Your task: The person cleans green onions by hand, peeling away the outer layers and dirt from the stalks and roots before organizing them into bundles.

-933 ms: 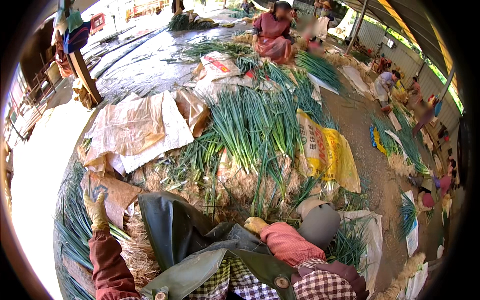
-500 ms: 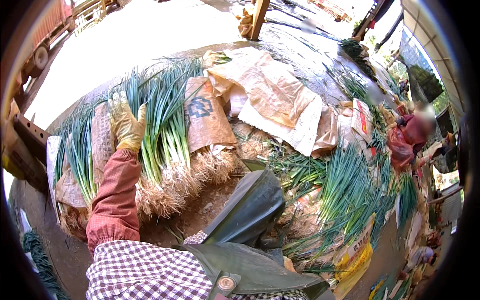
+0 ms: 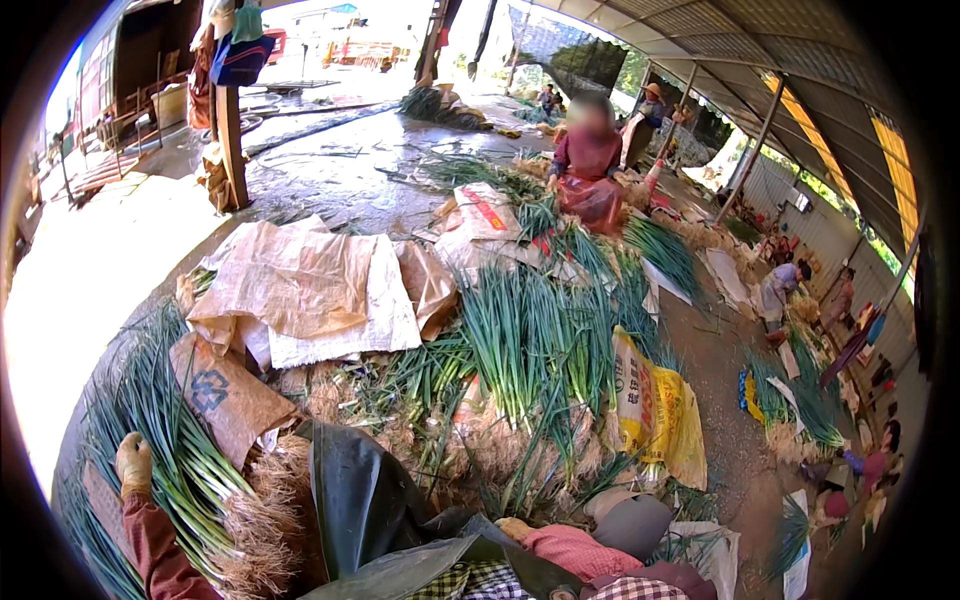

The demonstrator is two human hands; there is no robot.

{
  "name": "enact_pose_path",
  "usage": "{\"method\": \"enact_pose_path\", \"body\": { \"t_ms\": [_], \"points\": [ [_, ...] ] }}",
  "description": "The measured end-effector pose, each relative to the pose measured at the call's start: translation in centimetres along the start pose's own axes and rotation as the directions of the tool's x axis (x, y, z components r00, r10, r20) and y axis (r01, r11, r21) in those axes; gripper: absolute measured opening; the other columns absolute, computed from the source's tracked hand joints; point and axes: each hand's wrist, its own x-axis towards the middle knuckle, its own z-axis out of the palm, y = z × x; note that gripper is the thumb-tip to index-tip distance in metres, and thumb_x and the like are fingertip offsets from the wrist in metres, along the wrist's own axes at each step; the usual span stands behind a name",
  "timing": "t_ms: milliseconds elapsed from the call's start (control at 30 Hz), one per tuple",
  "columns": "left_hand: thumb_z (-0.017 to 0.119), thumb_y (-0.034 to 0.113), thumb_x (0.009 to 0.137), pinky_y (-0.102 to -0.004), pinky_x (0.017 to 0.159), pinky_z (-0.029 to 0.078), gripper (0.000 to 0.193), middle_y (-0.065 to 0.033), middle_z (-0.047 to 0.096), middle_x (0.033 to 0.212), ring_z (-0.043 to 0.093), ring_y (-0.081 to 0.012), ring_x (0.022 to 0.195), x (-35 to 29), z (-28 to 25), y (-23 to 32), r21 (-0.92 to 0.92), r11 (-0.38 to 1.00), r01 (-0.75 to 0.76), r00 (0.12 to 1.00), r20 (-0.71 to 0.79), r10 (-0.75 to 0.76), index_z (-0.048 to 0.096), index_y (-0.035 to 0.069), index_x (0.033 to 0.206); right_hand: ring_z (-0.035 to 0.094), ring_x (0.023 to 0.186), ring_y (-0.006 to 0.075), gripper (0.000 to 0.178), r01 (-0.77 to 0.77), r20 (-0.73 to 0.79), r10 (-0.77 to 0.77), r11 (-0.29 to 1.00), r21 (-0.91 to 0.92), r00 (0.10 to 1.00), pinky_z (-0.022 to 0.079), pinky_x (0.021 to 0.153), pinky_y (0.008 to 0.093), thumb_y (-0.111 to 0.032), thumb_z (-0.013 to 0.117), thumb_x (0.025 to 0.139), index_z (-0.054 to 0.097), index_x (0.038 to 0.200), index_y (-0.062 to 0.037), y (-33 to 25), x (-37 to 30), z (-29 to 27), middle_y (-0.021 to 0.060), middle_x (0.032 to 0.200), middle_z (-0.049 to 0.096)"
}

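My left hand [image 3: 133, 463], in a yellowish glove, is at the far left among the leaves of long green onions [image 3: 190, 455]. Its fingers look curled round some leaves, though their tips are hidden. The onions' pale stalks and shaggy roots point toward me. A brown woven sack [image 3: 228, 395] with a blue mark lies over part of this row. My right hand [image 3: 515, 528], also gloved, shows only in part beside my dark green apron [image 3: 365, 495]; its fingers cannot be made out. Ahead of it lies another pile of green onions [image 3: 520, 350].
Beige sacking [image 3: 290, 290] covers a heap ahead. A yellow-and-white sack [image 3: 660, 405] lies on the right. Facing me farther off is a person [image 3: 588, 175] in a red apron; several others work along the right. A wooden post [image 3: 232, 145] stands at back left.
The view has swung to the right, bringing the right-hand piles and workers in. My left hand's spread fingers now look curled. My right hand has come partly into sight.
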Motion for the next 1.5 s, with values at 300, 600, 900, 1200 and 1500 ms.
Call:
{"method": "enact_pose_path", "body": {
  "t_ms": [300,600,900,1200,1500],
  "points": [
    [0.06,0.015,0.078,-0.0318,0.085,0.042,0.026,-0.0132,0.06,0.101,0.056,-0.024,0.095,-16.1,5.2,41.9,-0.857,0.259,-0.445,0.541,-0.027,0.841,0.06,0.007,0.103,0.058,0.092,0.0273,0.043,0.051,-0.021,-0.051,0.998,0.035,0.998,0.044,0.079,0.034,-0.038,0.053,0.075,0.061,0.099,-0.0035,0.3,0.1,2.0,0.0151,0.097,0.061],
    [0.051,0.033,0.075,-0.037,0.079,0.044,0.032,-0.0133,0.062,0.09,0.058,-0.0298,0.089,-27.9,21.9,37.7,-0.688,0.41,-0.598,-0.24,0.643,0.727,0.063,0.011,0.095,0.058,0.091,0.0281,0.046,0.036,-0.062,-0.032,0.997,0.068,0.998,0.044,0.078,0.0345,-0.041,0.052,0.075,0.061,0.099,-0.0031,3.2,-0.6,3.3,0.0158,0.096,0.062],
    [0.054,0.032,0.072,-0.0388,0.076,0.045,0.03,-0.0121,0.062,0.09,0.058,-0.0293,0.088,-28.2,22.2,36.5,-0.592,0.588,-0.551,-0.062,0.731,0.679,0.064,0.011,0.092,0.057,0.091,0.0272,0.047,-0.019,-0.018,0.02,0.998,0.055,1.0,0.043,0.076,0.034,-0.04,0.057,0.071,0.06,0.1,-0.0032,1.5,-0.4,2.8,0.0145,0.096,0.061],
    [0.053,0.033,0.073,-0.0372,0.08,0.043,0.032,-0.0115,0.062,0.09,0.057,-0.0289,0.09,-28.8,22.1,36.8,-0.608,0.538,-0.583,-0.123,0.721,0.682,0.064,0.012,0.094,0.057,0.091,0.027,0.044,-0.063,0.017,0.062,0.988,0.138,0.998,0.043,0.078,0.034,-0.035,0.056,0.071,0.058,0.103,-0.0049,3.2,-1.0,4.1,0.0138,0.097,0.061],
    [0.055,0.026,0.078,-0.0326,0.071,0.046,0.029,-0.0153,0.062,0.083,0.06,-0.0243,0.077,-27.5,21.4,38.2,-0.62,0.691,-0.37,-0.025,0.751,0.66,0.061,0.003,0.095,0.055,0.096,0.0305,0.035,-0.073,-0.12,0.09,0.987,0.142,0.989,0.042,0.082,0.037,-0.026,0.049,0.076,0.06,0.1,-0.0039,-4.7,-4.7,0.7,0.0169,0.098,0.06]
  ]
}}
